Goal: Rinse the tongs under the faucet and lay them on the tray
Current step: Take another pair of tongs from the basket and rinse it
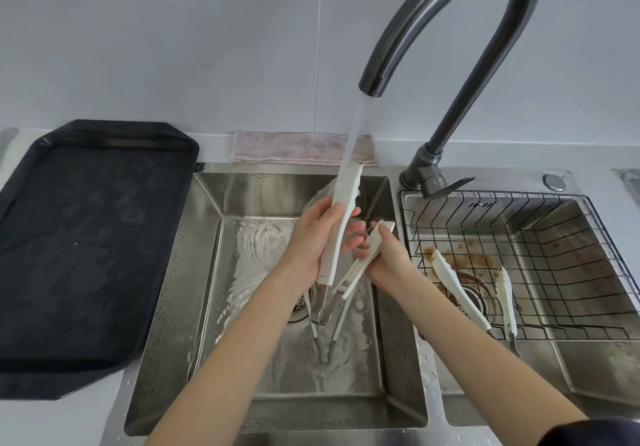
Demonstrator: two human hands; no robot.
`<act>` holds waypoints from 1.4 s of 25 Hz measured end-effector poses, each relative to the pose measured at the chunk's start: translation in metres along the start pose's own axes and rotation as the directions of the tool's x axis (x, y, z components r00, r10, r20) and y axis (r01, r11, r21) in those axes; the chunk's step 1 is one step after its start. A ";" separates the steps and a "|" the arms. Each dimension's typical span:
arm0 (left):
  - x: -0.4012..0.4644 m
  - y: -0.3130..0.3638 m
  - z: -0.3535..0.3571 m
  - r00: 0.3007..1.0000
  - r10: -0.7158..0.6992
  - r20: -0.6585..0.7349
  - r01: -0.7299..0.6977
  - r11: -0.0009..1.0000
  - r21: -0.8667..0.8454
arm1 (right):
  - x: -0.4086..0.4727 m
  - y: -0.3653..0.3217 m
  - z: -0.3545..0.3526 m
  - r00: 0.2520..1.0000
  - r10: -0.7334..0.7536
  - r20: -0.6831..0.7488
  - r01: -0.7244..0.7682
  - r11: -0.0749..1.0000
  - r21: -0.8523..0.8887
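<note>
White tongs (341,217) with a metal hinge are held over the left sink basin (204,272). My left hand (311,241) grips one arm, its tip raised into the water stream from the dark curved faucet (450,23). My right hand (388,258) grips the other arm (372,251), spread out to the right. Another pair of tongs (325,338) lies on the basin floor below them. The black tray (86,251) sits on the counter to the left, with nothing on it.
A wire basket (554,237) rests in the right basin and holds a third pair of white tongs (460,293) beside brown stains. A folded cloth (294,147) lies behind the left basin. Water runs and splashes around the drain.
</note>
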State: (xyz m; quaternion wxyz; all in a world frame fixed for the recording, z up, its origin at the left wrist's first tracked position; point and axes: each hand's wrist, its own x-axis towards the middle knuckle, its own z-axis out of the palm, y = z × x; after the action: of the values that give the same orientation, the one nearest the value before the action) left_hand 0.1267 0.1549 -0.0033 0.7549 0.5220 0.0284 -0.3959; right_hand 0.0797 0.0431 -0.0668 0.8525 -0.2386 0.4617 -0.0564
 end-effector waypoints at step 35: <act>0.038 0.011 0.009 0.980 0.178 -0.092 -0.115 0.874 0.473 | -0.069 -0.018 0.017 0.469 -0.719 0.513 0.741 0.005 -0.671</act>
State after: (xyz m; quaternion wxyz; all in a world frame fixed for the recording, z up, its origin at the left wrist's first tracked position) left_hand 0.1562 0.1273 -0.0083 0.6320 0.7134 -0.0570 -0.2972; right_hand 0.0569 0.0555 0.0019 0.4654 -0.8184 0.2215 -0.2539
